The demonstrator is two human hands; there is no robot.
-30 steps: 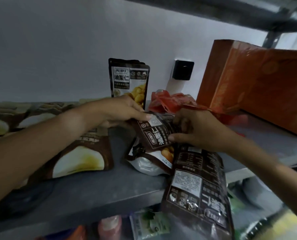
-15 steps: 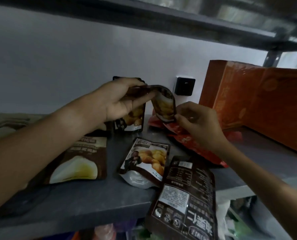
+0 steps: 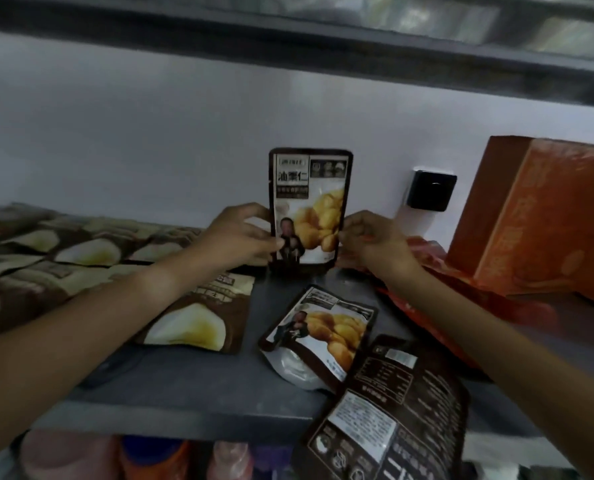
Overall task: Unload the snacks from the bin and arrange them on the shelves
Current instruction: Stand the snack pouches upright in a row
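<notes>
A dark chestnut snack pouch (image 3: 311, 209) stands upright at the back of the grey shelf (image 3: 184, 382), against the white wall. My left hand (image 3: 240, 237) grips its lower left edge, thumb across the front. My right hand (image 3: 371, 240) pinches its lower right edge with curled fingers. A second pouch of the same kind (image 3: 318, 336) lies flat, face up, in front of it. A third pouch (image 3: 392, 414) lies back side up and hangs over the shelf's front edge.
Brown packs with a pale printed picture (image 3: 191, 323) lie overlapping along the left of the shelf. Red bags (image 3: 461, 299) and a big orange box (image 3: 548, 220) fill the right. A black wall socket (image 3: 430, 190) sits behind. Bottles (image 3: 150, 459) stand on the shelf below.
Both hands lifted one pouch off the pile near the front, turned it face forward, and set it upright at the back by the wall.
</notes>
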